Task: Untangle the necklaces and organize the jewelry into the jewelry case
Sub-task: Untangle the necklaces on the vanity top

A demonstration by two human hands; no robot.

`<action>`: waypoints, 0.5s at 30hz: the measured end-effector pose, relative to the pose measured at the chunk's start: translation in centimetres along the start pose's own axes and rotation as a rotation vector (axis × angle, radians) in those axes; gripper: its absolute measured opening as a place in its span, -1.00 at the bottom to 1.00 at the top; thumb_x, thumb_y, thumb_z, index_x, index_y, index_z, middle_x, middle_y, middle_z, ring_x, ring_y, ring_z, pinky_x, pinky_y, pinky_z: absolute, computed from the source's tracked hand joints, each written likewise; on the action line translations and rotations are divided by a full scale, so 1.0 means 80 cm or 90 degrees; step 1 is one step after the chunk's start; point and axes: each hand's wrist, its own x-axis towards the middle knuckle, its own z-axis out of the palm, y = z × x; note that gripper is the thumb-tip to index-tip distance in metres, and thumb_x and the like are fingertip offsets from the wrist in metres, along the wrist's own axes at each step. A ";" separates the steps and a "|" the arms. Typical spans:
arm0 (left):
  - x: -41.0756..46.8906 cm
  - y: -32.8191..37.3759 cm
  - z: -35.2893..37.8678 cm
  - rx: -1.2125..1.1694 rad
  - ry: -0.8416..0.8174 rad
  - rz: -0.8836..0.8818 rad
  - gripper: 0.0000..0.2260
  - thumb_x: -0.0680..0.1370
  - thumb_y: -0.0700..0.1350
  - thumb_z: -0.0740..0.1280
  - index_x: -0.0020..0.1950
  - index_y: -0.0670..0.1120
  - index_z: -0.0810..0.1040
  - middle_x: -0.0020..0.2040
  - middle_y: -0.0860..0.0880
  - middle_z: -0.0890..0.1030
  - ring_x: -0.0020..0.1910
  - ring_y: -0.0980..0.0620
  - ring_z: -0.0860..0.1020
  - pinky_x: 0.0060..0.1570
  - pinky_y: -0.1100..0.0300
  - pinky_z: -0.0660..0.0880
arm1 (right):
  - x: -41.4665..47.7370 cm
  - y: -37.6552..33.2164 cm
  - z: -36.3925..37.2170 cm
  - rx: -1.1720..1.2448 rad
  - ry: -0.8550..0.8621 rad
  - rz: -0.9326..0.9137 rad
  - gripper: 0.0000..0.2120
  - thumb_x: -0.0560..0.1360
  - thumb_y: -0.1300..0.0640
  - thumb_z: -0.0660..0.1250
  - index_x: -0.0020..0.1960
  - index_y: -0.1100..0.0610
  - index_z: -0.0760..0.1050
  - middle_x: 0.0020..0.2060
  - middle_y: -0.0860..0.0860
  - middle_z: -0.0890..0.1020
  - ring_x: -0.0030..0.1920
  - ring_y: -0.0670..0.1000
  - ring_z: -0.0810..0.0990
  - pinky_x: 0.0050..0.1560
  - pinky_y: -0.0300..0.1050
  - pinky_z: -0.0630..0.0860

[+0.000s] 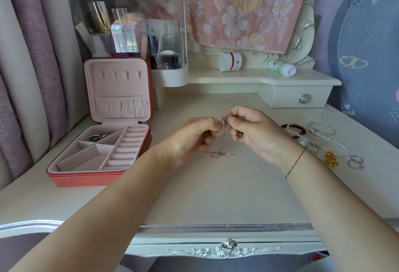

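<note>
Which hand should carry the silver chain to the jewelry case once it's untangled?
Left hand, probably. Both hands pinch the silver chain, but the open jewelry case sits on its side; the right hand is nearer the loose bracelets and would have to cross over.

- Left hand (pixel 194 140): fingers curled inward, thumb and forefinger tips pinching a thin silver chain (pixel 224 137) near its top end.
- Right hand (pixel 254 133): thumb and forefinger pinch the same chain just beside the left fingertips, sitting slightly higher. The other fingers are folded toward the palm.
- Both hands sit over the middle of the cream-white dressing tabletop (pixel 216 196). Cannot tell whether either heel rests on it.
- Left forearm: bare, crosses the front edge from the lower left, angled inward.
- Right forearm: bare, crosses the front edge from the lower right.
- Right wrist: thin red string (pixel 295 161) tied around it.
</note>
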 end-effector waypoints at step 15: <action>0.005 -0.003 -0.005 -0.054 0.014 0.005 -0.81 0.26 -0.03 0.35 -0.16 -0.03 0.57 -0.18 0.07 0.57 -0.15 0.16 0.52 -0.09 0.18 0.33 | 0.002 -0.008 -0.010 0.258 -0.005 0.044 -0.86 0.58 0.26 0.15 -0.08 0.12 0.45 -0.29 0.01 0.66 -0.17 0.00 0.63 0.02 -0.13 0.49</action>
